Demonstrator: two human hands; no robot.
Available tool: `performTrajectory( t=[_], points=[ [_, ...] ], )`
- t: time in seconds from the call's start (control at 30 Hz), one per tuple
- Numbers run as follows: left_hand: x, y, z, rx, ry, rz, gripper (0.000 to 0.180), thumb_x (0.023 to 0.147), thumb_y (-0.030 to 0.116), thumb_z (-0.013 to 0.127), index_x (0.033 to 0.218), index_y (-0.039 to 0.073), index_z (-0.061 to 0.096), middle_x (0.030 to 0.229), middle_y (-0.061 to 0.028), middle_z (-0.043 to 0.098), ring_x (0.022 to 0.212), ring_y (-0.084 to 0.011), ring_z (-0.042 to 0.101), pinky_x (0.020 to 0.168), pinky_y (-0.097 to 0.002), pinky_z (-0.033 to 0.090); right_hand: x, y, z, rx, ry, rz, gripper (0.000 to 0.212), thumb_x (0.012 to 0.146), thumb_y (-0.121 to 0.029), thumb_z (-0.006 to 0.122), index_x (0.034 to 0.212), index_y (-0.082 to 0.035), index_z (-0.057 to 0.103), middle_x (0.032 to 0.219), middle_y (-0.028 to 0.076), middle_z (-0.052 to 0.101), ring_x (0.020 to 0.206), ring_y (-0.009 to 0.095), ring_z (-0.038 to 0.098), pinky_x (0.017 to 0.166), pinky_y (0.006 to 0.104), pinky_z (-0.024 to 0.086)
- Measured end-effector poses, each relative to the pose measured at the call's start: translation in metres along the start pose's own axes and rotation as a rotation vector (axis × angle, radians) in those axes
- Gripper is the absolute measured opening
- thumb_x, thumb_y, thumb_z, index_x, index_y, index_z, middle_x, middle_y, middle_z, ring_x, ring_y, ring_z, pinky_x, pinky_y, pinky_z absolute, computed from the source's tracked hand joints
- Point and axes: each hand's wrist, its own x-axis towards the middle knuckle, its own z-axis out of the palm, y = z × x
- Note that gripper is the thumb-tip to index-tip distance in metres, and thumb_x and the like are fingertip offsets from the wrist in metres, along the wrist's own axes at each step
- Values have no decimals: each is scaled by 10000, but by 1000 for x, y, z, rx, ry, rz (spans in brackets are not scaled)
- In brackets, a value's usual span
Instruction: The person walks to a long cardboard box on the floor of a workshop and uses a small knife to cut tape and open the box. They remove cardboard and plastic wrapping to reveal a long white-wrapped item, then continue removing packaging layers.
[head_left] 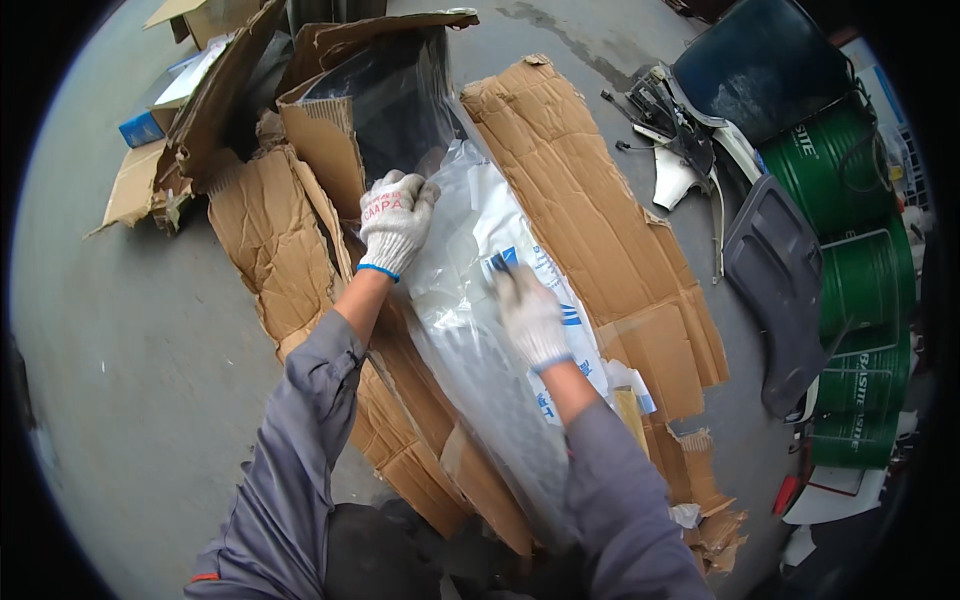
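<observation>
My left hand [398, 222], in a white knitted glove with a blue cuff, is closed on the clear plastic wrap [445, 285] near its far left part. Lower and to the right, my right hand [530, 312], gloved alike and smeared by motion, is over the wrap with its fingers drawn together. A small dark thing shows at its fingertips, too blurred to name. Under the clear plastic lies white sheeting [490, 205] with blue print. A long opened cardboard box [590, 220] lies flattened around the wrap, its torn flaps to both sides.
Torn cardboard [215, 110] stands at the far left, with a blue-ended box [145, 128] by it. On the right are green drums [830, 170], a dark grey plastic panel [770, 270], a large dark container [755, 70] and a heap of black and white parts [675, 125].
</observation>
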Motion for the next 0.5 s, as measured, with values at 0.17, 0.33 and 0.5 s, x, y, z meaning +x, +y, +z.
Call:
performTrajectory(
  t=[0.17, 0.33, 0.5],
  points=[
    [0, -21, 0, -138, -38, -89, 327, 951, 319, 599, 940, 14, 716, 920, -158, 643, 922, -370, 628, 822, -432, 487, 84, -34, 15, 217, -85, 175, 231, 1022, -262, 499, 1091, -89, 636, 1030, 228, 678, 897, 426, 670, 773, 521, 533],
    [-5, -52, 17, -228, 89, -403, 396, 930, 412, 615, 1008, 43, 738, 1098, -185, 699, 1018, -355, 663, 883, -435, 499, 40, -39, -3, 56, -186, 95, 228, 981, -277, 544, 1031, -66, 618, 887, 209, 719, 849, 395, 711, 737, 515, 559],
    [-3, -38, 1, -59, 62, -234, 352, 927, 349, 630, 951, 3, 696, 984, -187, 666, 951, -373, 634, 856, -430, 495, -121, 33, -16, -20, -288, 427, 262, 982, -291, 554, 1094, -73, 646, 827, 181, 732, 740, 372, 718, 685, 477, 567]
  ],
)
